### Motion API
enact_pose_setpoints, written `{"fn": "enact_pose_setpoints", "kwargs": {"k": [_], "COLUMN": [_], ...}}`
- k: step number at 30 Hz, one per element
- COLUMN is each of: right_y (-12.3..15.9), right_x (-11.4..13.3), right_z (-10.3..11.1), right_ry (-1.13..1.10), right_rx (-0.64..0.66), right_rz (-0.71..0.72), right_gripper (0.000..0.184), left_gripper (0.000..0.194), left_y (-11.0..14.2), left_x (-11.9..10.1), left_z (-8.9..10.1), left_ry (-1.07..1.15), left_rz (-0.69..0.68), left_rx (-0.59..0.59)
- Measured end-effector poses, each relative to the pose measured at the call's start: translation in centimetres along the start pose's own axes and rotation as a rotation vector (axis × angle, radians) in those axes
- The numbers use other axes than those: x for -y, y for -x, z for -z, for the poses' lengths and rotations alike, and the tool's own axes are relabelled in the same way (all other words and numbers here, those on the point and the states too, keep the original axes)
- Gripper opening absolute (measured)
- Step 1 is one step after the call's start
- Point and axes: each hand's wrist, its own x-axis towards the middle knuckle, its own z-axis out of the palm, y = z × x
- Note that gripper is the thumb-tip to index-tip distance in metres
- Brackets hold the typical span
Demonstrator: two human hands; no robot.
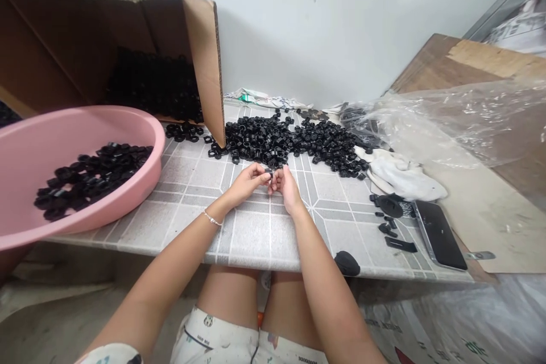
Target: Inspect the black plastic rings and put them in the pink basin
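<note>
Left hand (248, 183) and right hand (288, 189) are together above the grey tiled table (191, 227). Both grips are closed at the fingertips on a small black hexagonal ring (268, 172), partly hidden by the fingers. A thin silver bracelet (212, 218) is on the left wrist.

The held ring is just in front of a spread heap of black hexagonal rings (273, 139), near its ragged front edge. Open room: bare tile between the hands and the table's front edge, and more toward the left.

Left side: a pink plastic basin (128, 119) holds more rings and overhangs the table's edge. Behind it, a brown cardboard box (205, 62) holds a dark mass of rings.

Right side, well clear of the hands: a crumpled white cloth (401, 173) and a black phone (439, 234) near the table's edge — a clear plastic sheet (447, 119) lies behind them.
</note>
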Motion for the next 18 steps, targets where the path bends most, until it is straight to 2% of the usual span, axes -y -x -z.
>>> {"fn": "enact_pose_setpoints", "kwargs": {"k": [3, 5, 6, 10, 13, 15, 18], "right_y": [0.0, 0.0, 0.0, 0.0, 0.1, 0.1, 0.1], "right_x": [0.0, 0.0, 0.0, -0.1, -0.2, -0.3, -0.4], "right_z": [0.1, 0.0, -0.1, 0.0, 0.1, 0.1, 0.2], "right_ry": [0.006, 0.009, 0.01, 0.014, 0.006, -0.004, -0.005], "right_rx": [-0.033, -0.033, -0.029, 0.012, 0.029, 0.033, 0.042], "right_rz": [-0.008, -0.014, -0.016, -0.019, -0.017, -0.014, -0.005], "right_gripper": [0.064, 0.064, 0.064, 0.062, 0.061, 0.059, 0.058], "left_gripper": [0.038, 0.033, 0.032, 0.027, 0.022, 0.024, 0.029], "left_y": [0.0, 0.3, 0.5, 1.7, 2.4, 2.6, 2.2], "left_x": [-1.3, -2.9, -3.8, -6.5, -7.2, -7.3, -7.3], "left_z": [1.0, 2.6, 3.7, 8.4, 10.5, 11.0, 11.1], "left_ry": [0.228, 0.386, 0.449, 0.583, 0.601, 0.6, 0.621], "left_rz": [0.034, -0.018, -0.092, -0.543, -0.721, -0.733, -0.669], "left_rx": [-0.068, -0.13, -0.187, -0.544, -0.68, -0.73, -0.752]}}
